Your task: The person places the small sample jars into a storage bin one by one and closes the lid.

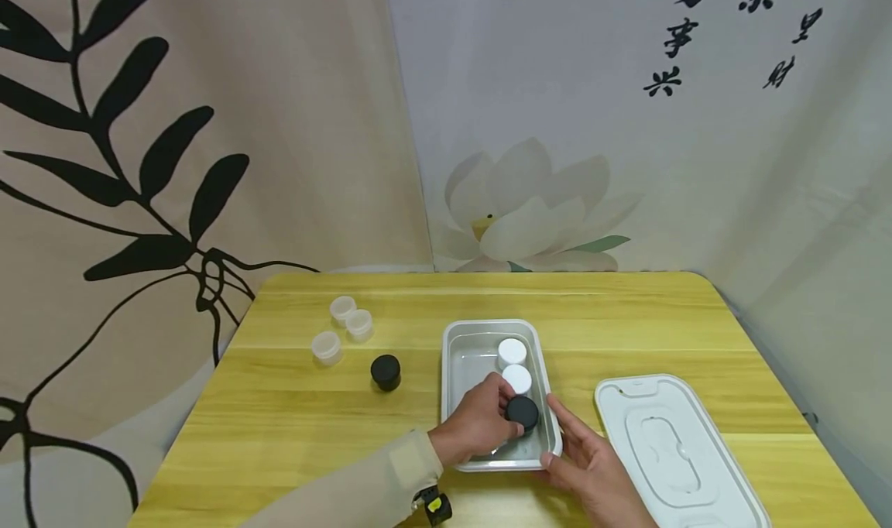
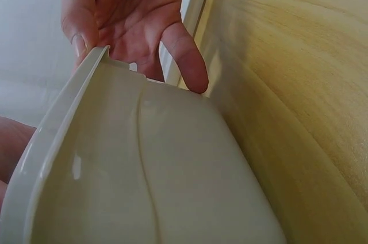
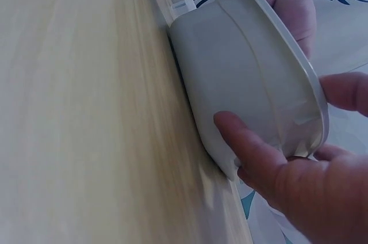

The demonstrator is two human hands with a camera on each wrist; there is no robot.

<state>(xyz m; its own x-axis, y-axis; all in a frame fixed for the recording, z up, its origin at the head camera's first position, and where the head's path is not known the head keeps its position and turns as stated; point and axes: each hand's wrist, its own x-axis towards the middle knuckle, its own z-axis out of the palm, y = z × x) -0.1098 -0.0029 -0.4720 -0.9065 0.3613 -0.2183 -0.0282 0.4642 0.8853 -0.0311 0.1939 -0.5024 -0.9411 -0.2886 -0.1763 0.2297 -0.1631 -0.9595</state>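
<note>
My left hand (image 1: 477,420) reaches into a pale rectangular container (image 1: 451,358), gripping a small round black-topped jar (image 1: 522,412) between thumb and fingers. Two white-topped jars (image 1: 514,365) stand beyond it in a row along the container's right side. At the near right corner, my right hand (image 1: 592,466) holds the container, its thumb at the rim and fingers along the outer wall. The right wrist view shows those fingers (image 3: 247,140) against the container's side. Whether the black jar touches the container's floor is hidden.
Another black jar (image 1: 385,372) stands on the wooden table (image 1: 293,420) left of the container. Farther back are three small translucent tubs (image 1: 326,348). On the right lies a white rectangular lid (image 1: 686,450). Printed curtains hang behind the table.
</note>
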